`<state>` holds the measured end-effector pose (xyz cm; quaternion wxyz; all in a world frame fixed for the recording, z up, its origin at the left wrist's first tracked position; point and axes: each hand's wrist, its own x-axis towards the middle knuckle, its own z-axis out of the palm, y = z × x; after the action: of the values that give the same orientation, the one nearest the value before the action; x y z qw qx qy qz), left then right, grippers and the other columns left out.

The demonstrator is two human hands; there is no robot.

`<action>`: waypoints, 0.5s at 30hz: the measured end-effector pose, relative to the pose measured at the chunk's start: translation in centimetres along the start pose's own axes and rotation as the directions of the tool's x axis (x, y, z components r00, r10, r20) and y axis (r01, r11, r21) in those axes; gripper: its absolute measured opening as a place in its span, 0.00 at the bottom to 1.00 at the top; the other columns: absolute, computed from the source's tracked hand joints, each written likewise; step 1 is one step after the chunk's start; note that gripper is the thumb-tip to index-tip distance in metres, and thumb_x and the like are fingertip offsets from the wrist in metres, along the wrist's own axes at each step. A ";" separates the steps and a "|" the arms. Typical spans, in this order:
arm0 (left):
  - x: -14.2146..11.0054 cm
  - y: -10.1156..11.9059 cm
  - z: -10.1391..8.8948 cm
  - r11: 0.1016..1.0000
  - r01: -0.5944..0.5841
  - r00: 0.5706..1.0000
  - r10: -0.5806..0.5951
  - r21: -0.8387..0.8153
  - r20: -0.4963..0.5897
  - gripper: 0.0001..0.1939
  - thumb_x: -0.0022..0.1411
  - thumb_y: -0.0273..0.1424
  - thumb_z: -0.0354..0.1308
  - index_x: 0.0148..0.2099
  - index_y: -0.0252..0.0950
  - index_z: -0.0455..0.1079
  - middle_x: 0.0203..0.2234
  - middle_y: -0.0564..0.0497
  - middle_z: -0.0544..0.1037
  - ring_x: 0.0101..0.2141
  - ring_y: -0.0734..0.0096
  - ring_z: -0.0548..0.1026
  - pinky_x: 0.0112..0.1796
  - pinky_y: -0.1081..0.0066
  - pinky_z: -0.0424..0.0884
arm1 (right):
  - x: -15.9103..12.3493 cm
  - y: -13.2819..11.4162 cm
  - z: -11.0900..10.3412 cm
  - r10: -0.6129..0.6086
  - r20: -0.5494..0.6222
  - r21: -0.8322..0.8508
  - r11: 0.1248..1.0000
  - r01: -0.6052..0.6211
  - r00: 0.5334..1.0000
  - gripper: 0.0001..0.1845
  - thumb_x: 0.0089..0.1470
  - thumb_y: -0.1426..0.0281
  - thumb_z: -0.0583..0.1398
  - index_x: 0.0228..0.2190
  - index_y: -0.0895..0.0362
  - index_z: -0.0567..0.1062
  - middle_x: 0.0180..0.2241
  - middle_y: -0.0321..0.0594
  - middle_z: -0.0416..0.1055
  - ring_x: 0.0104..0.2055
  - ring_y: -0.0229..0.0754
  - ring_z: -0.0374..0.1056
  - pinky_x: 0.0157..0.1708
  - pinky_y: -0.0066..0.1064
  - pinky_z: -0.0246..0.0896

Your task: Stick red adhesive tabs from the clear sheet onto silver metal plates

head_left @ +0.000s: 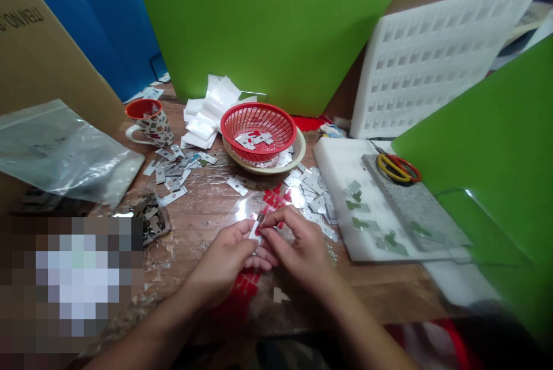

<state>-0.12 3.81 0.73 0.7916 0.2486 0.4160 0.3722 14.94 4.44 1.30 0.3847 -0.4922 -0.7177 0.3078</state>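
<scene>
My left hand (224,257) and my right hand (298,246) meet over the wooden table (207,208), fingers pinched together on one small white metal piece (256,230) with a red patch. Just beyond the fingers lies a clear sheet with red stickers (273,198). More red stickers (244,286) show under my wrists. Loose silver plates (313,194) are heaped to the right of the hands, and another scatter of plates (175,165) lies at the left.
A red mesh basket (276,116) sits in a cream bowl (300,151) behind the stickers. A mug (151,122), white packets (207,113), a plastic bag (60,148), white foam board (337,162), scissors (397,167), a slotted foam tray (432,53) and green panels surround the spot.
</scene>
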 end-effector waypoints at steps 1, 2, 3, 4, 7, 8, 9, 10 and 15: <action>0.0 0.0 0.0 1.000 -0.001 1.000 0.001 0.001 -0.008 0.10 0.51 0.27 0.61 0.38 0.31 0.70 0.22 0.49 0.77 0.24 0.72 0.76 0.29 0.73 0.73 | 0.0 0.0 0.0 -0.005 -0.002 -0.004 1.000 0.005 1.000 0.05 0.55 0.75 0.58 0.32 0.54 0.72 0.31 0.36 0.73 0.35 0.40 0.70 0.36 0.30 0.65; 0.0 0.0 0.0 1.000 -0.004 1.000 0.004 0.000 -0.017 0.10 0.52 0.28 0.62 0.38 0.31 0.70 0.22 0.49 0.76 0.24 0.72 0.76 0.29 0.73 0.73 | 0.0 0.0 0.0 -0.011 -0.005 -0.009 1.000 0.011 1.000 0.04 0.55 0.75 0.58 0.32 0.54 0.72 0.31 0.36 0.73 0.35 0.40 0.70 0.36 0.30 0.65; 0.1 -0.1 -0.1 1.000 -0.007 1.000 0.007 -0.001 -0.027 0.11 0.52 0.30 0.63 0.38 0.31 0.70 0.23 0.50 0.76 0.24 0.72 0.75 0.28 0.72 0.73 | 0.0 0.0 0.1 -0.018 -0.007 -0.017 1.000 0.018 1.000 0.04 0.56 0.75 0.58 0.32 0.54 0.72 0.31 0.36 0.73 0.35 0.40 0.70 0.36 0.31 0.65; 0.1 -0.2 -0.1 1.000 -0.011 0.999 0.011 0.000 -0.037 0.12 0.52 0.32 0.64 0.38 0.31 0.71 0.23 0.50 0.76 0.24 0.72 0.75 0.28 0.72 0.73 | -0.1 -0.1 0.1 -0.029 -0.010 -0.030 0.999 0.028 1.000 0.04 0.56 0.74 0.58 0.32 0.54 0.72 0.31 0.37 0.73 0.35 0.40 0.70 0.36 0.31 0.65; 0.3 -0.4 -0.2 0.999 -0.033 0.998 0.035 0.023 -0.060 0.14 0.52 0.35 0.65 0.38 0.31 0.72 0.25 0.50 0.76 0.24 0.72 0.75 0.29 0.71 0.73 | -0.2 -0.3 0.2 -0.093 -0.019 -0.100 0.991 0.091 0.995 0.04 0.56 0.74 0.57 0.33 0.54 0.72 0.31 0.39 0.73 0.36 0.42 0.69 0.39 0.35 0.64; 0.4 -0.4 -0.2 0.999 -0.043 0.997 0.045 0.033 -0.067 0.14 0.52 0.36 0.66 0.37 0.31 0.72 0.26 0.49 0.77 0.24 0.72 0.75 0.29 0.71 0.73 | -0.3 -0.4 0.2 -0.121 -0.022 -0.132 0.984 0.117 0.992 0.05 0.56 0.74 0.57 0.34 0.54 0.72 0.32 0.39 0.73 0.37 0.43 0.69 0.42 0.38 0.64; 0.4 -0.4 -0.2 0.998 -0.055 0.996 0.058 0.040 -0.072 0.14 0.51 0.36 0.66 0.37 0.31 0.72 0.27 0.49 0.77 0.25 0.72 0.75 0.29 0.71 0.73 | -0.3 -0.5 0.3 -0.149 -0.027 -0.163 0.976 0.143 0.988 0.06 0.56 0.75 0.57 0.35 0.54 0.72 0.33 0.39 0.74 0.38 0.44 0.69 0.45 0.40 0.62; 0.4 -0.4 -0.1 0.997 -0.068 0.995 0.071 0.042 -0.076 0.15 0.51 0.37 0.66 0.36 0.32 0.71 0.28 0.48 0.78 0.25 0.72 0.75 0.29 0.71 0.73 | -0.4 -0.6 0.4 -0.174 -0.036 -0.191 0.968 0.165 0.984 0.07 0.56 0.76 0.57 0.36 0.54 0.72 0.33 0.40 0.75 0.40 0.45 0.69 0.48 0.43 0.61; 0.1 -0.3 0.3 0.995 -0.082 0.996 0.084 0.049 -0.040 0.18 0.50 0.40 0.66 0.38 0.32 0.70 0.26 0.48 0.78 0.25 0.71 0.75 0.30 0.72 0.73 | -0.2 -0.8 0.6 -0.206 -0.178 -0.290 0.945 0.149 0.962 0.08 0.55 0.75 0.58 0.37 0.54 0.74 0.50 0.48 0.69 0.53 0.51 0.65 0.51 0.47 0.60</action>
<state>0.28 3.71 0.66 0.7603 0.2764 0.4308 0.4000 14.13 3.92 1.56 0.4116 -0.5028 -0.7511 0.1168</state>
